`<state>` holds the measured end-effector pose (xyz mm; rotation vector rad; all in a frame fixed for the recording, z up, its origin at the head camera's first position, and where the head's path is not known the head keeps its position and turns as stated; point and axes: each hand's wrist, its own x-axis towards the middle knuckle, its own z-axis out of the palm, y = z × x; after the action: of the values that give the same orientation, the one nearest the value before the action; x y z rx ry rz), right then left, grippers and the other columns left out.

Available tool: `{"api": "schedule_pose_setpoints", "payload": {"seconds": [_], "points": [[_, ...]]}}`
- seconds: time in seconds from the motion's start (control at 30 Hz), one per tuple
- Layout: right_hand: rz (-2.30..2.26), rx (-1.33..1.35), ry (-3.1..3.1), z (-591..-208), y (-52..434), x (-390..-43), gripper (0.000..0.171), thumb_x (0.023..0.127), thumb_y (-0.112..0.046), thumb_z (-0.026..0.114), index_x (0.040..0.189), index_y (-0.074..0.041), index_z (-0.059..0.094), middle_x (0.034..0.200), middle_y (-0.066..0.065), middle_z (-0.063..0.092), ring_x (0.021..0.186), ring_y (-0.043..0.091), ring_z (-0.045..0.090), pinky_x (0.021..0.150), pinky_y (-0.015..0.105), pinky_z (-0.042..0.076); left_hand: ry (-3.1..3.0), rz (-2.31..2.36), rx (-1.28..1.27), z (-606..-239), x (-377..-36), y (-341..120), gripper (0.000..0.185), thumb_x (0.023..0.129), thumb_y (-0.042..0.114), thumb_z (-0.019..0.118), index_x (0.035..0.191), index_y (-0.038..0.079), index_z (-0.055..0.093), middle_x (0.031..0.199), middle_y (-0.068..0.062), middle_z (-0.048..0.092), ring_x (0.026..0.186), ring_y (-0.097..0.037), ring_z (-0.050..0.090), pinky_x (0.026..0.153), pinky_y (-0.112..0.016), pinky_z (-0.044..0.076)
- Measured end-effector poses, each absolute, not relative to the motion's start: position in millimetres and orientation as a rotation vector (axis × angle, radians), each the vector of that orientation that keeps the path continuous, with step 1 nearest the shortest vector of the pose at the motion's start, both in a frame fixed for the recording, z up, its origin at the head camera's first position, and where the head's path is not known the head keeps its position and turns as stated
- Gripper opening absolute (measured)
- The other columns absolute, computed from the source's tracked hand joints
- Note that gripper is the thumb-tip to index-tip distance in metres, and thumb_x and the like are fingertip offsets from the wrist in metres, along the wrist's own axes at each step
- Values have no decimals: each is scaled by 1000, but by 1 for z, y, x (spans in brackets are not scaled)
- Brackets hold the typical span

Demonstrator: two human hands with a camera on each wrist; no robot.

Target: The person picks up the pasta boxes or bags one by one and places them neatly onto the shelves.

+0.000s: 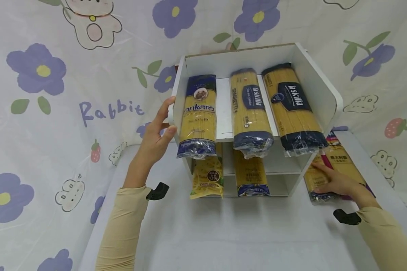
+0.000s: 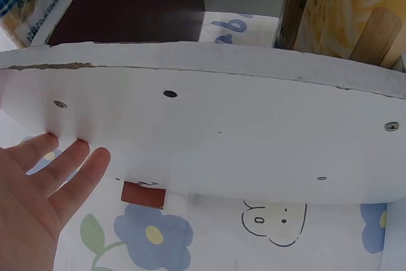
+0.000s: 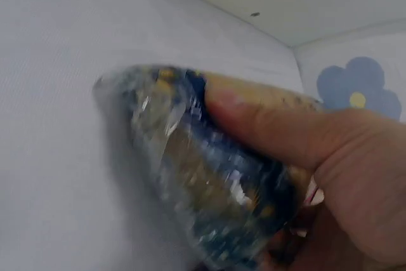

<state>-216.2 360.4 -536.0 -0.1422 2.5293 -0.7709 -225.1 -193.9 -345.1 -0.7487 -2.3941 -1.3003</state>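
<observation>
The spaghetti packet under the right hand lies flat on the white table, just right of the white shelf unit. Its long axis runs near to far, leaning slightly right at the far end; the crimped near end points toward the person. The packet is a long, narrow bag of clear glossy film over straight yellow strands, with a dark blue band at the near end. In the right wrist view the film is wrinkled and reflective, though blurred. The right hand grips the near end, fingers curled over the top and thumb pressed along the wrapper.

The left hand rests on the left outer wall of the shelf unit, fingers straight and together against the smooth painted board, thumb at the front edge. The board shows screw heads and a chipped edge.

On the upper shelf three packets lie with their long axes running near to far: an Ankara packet at left and two La Skilla packets to the right. Two more packets occupy the lower shelf. A flower-print sheet hangs behind.
</observation>
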Motion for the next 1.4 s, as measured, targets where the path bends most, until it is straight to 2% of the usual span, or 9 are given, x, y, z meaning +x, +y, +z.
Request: {"api": "schedule_pose_setpoints", "payload": {"seconds": [0.3, 0.43, 0.57, 0.8, 0.9, 1.07, 1.17, 1.33, 1.4], "points": [[-746, -279, 2610, -545, 365, -222, 102, 82, -46, 77, 157, -12, 16, 148, 41, 28, 121, 64, 42, 91, 81, 35, -2384, -1326, -751, -345, -224, -194, 85, 85, 83, 40, 154, 37, 24, 156, 3, 41, 116, -35, 63, 85, -55, 59], [-760, -288, 2572, -542, 365, -223, 102, 83, -42, 77, 156, -8, 15, 148, 42, 27, 121, 64, 41, 92, 81, 35, -2370, -1320, -766, -345, -225, -193, 86, 85, 82, 40, 155, 34, 25, 153, 1, 45, 115, -33, 63, 87, -54, 58], [-783, -303, 2530, -536, 362, -226, 103, 83, -37, 77, 156, -5, 12, 149, 42, 25, 124, 62, 39, 94, 80, 34, -2373, -1306, -768, -344, -225, -192, 86, 85, 82, 39, 155, 34, 25, 155, 4, 42, 120, -30, 60, 90, -53, 57], [-698, -370, 2578, -531, 354, -229, 100, 84, -41, 76, 156, -4, 17, 144, 41, 38, 116, 51, 51, 94, 73, 40, -2380, -1315, -750, -345, -225, -193, 85, 85, 83, 39, 155, 37, 24, 154, 2, 44, 117, -33, 62, 86, -53, 59], [-666, -323, 2580, -532, 355, -228, 95, 89, -48, 68, 156, -4, 18, 141, 42, 42, 106, 44, 56, 87, 62, 49, -2381, -1316, -746, -345, -223, -193, 85, 85, 83, 39, 155, 37, 24, 153, 1, 44, 117, -33, 62, 86, -53, 59], [-719, -263, 2596, -536, 357, -226, 89, 92, -51, 62, 158, -9, 19, 142, 42, 41, 112, 51, 53, 88, 65, 47, -2371, -1317, -756, -343, -223, -193, 86, 85, 82, 39, 155, 35, 25, 153, 1, 44, 118, -33, 61, 88, -54, 58], [-784, -228, 2585, -537, 358, -224, 89, 91, -50, 64, 159, -14, 17, 146, 41, 36, 120, 57, 45, 93, 73, 39, -2361, -1313, -764, -343, -224, -194, 85, 86, 82, 39, 155, 34, 25, 153, 1, 45, 119, -31, 60, 89, -54, 58], [-1017, -127, 2485, -538, 361, -218, 88, 94, -45, 63, 159, -21, 10, 152, 40, 21, 125, 57, 35, 95, 69, 37, -2357, -1314, -770, -344, -224, -193, 86, 86, 82, 40, 155, 32, 25, 154, 2, 43, 122, -29, 58, 92, -54, 57], [-1134, -68, 2432, -539, 361, -214, 86, 95, -43, 62, 159, -27, 7, 155, 40, 14, 126, 55, 34, 97, 65, 39, -2362, -1317, -768, -345, -223, -193, 86, 86, 82, 40, 155, 33, 24, 155, 3, 42, 123, -29, 57, 92, -54, 57]]}}
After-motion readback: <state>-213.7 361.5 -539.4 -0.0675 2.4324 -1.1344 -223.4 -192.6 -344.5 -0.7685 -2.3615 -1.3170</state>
